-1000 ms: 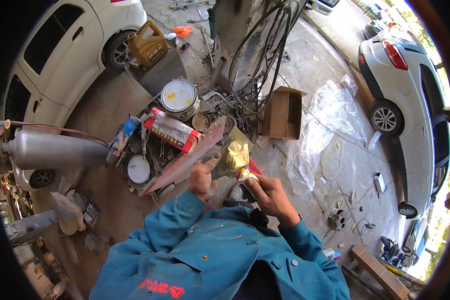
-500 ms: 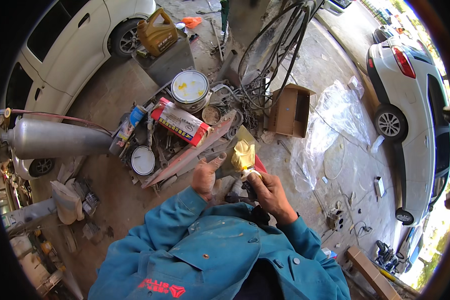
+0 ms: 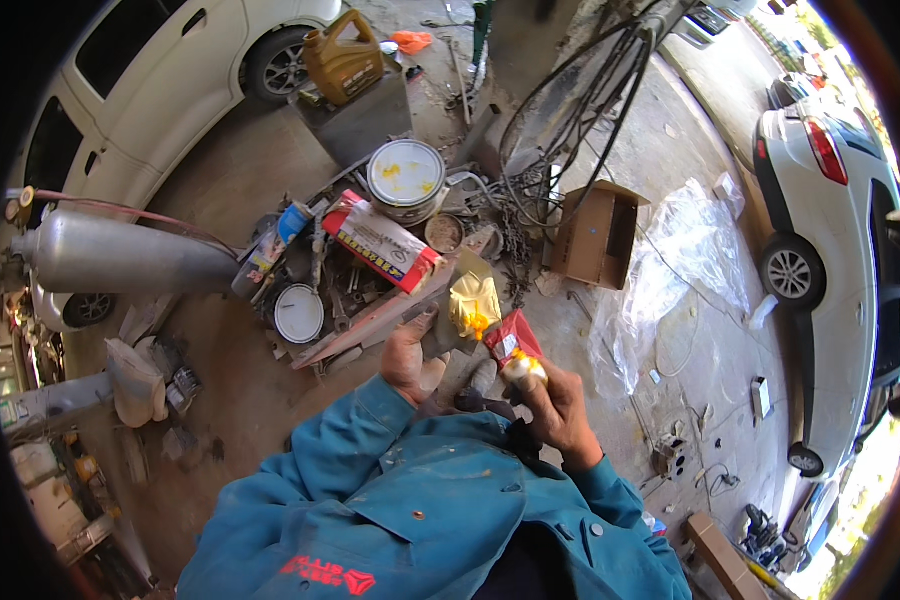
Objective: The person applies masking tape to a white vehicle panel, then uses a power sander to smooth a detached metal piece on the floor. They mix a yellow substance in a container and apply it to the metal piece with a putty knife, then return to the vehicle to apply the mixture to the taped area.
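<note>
Concrete yard floor (image 3: 270,420), cluttered paint cans (image 3: 405,175), 2 white cars (image 3: 820,200)

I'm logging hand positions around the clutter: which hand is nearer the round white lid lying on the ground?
Left. The left hand is just right of the white lid; the right hand, gripping a red tube, is farther right.

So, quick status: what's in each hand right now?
Left hand steadies grey flat board smeared with yellow paste. Right hand grips small red tube. Nothing between them.

Tool clutter (image 3: 350,270) ahead (bare concrete (image 3: 630,420) rightward)
</note>
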Available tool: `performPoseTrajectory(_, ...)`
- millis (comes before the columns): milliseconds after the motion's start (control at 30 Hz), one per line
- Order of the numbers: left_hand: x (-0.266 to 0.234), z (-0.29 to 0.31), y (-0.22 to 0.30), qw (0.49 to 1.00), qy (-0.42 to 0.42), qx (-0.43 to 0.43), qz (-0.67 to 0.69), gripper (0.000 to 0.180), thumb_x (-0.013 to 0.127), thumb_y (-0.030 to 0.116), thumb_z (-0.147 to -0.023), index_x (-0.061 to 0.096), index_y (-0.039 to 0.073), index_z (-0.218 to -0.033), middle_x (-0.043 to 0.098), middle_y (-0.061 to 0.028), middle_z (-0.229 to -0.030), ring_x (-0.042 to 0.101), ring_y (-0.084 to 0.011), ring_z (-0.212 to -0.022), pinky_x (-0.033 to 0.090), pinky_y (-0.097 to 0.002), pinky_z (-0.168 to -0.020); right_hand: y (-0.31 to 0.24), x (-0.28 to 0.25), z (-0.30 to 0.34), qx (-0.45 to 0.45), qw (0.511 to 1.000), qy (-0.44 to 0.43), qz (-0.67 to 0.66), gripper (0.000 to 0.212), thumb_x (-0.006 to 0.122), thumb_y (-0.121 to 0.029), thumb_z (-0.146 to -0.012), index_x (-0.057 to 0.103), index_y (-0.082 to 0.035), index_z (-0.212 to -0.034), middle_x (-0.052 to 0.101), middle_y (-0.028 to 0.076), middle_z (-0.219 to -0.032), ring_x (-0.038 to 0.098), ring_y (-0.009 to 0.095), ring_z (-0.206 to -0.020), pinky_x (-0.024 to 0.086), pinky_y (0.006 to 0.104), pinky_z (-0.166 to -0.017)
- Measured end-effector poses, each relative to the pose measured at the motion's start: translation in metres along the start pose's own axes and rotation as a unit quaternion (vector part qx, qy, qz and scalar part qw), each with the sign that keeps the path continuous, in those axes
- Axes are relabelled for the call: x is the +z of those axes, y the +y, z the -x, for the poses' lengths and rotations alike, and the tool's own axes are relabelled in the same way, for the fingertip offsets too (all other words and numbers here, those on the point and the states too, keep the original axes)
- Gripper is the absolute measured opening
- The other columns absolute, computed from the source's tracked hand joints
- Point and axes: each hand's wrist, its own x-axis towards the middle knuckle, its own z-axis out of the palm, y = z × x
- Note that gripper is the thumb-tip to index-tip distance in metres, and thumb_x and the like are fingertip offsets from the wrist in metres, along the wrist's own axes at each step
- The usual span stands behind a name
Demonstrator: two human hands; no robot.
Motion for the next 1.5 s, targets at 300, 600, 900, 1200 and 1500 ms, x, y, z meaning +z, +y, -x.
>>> performPoseTrajectory(300, -0.034, 0.036, 0.067, 0.990, -0.005, 0.144, 0.001, 0.047, 0.070, 0.028, -0.108, 0.067, 0.004, -0.148, 0.073, -0.0113, -0.148, 0.070, -0.0317, -0.133, 0.060, -0.0517, -0.106, 0.114, 0.044, -0.078, 0.037, 0.953, -0.065, 0.293, 0.032, 0.069, -0.029, -0.108, 0.064, 0.002, -0.113, 0.071, 0.030, -0.109, 0.069, 0.052, -0.107, 0.055, 0.0571, -0.091)
performPoseTrajectory(600, -0.091, 0.105, 0.125, 0.964, 0.095, 0.249, -0.011, 0.050, 0.061, 0.033, -0.112, 0.064, 0.004, -0.153, 0.072, -0.0118, -0.149, 0.070, -0.0313, -0.131, 0.060, -0.0505, -0.100, 0.161, 0.197, -0.200, -0.058, 0.926, -0.178, 0.328, 0.038, 0.072, -0.029, -0.104, 0.065, 0.001, -0.127, 0.072, 0.029, -0.118, 0.068, 0.051, -0.114, 0.055, 0.0578, -0.099)
performPoseTrajectory(900, -0.105, 0.103, 0.143, 0.976, 0.064, 0.209, 0.002, 0.043, 0.061, 0.030, -0.113, 0.066, 0.007, -0.149, 0.072, -0.0108, -0.150, 0.069, -0.0319, -0.134, 0.056, -0.0506, -0.108, 0.180, 0.203, -0.201, -0.110, 0.941, -0.117, 0.299, 0.061, 0.077, -0.029, -0.104, 0.062, 0.001, -0.154, 0.071, 0.026, -0.136, 0.069, 0.047, -0.124, 0.055, 0.0477, -0.113)
performPoseTrajectory(1200, -0.068, 0.039, 0.101, 0.999, -0.036, 0.022, 0.018, 0.048, 0.065, 0.023, -0.110, 0.063, -0.002, -0.152, 0.071, -0.0180, -0.151, 0.067, -0.0342, -0.140, 0.049, -0.0549, -0.125, 0.078, 0.107, -0.124, 0.132, 0.941, -0.078, -0.301, 0.061, 0.050, -0.042, -0.122, 0.055, 0.002, -0.162, 0.068, 0.014, -0.154, 0.065, 0.025, -0.139, 0.052, 0.0404, -0.115)
performPoseTrajectory(1500, 0.034, 0.001, 0.013, 0.982, -0.086, -0.109, -0.131, 0.043, 0.066, 0.022, -0.114, 0.064, -0.001, -0.149, 0.072, -0.0153, -0.150, 0.070, -0.0340, -0.137, 0.051, -0.0544, -0.122, 0.049, 0.000, -0.055, 0.050, 0.819, 0.318, -0.474, 0.027, 0.056, -0.025, -0.120, 0.071, -0.004, -0.128, 0.076, 0.005, -0.117, 0.074, 0.016, -0.105, 0.062, 0.0339, -0.093)
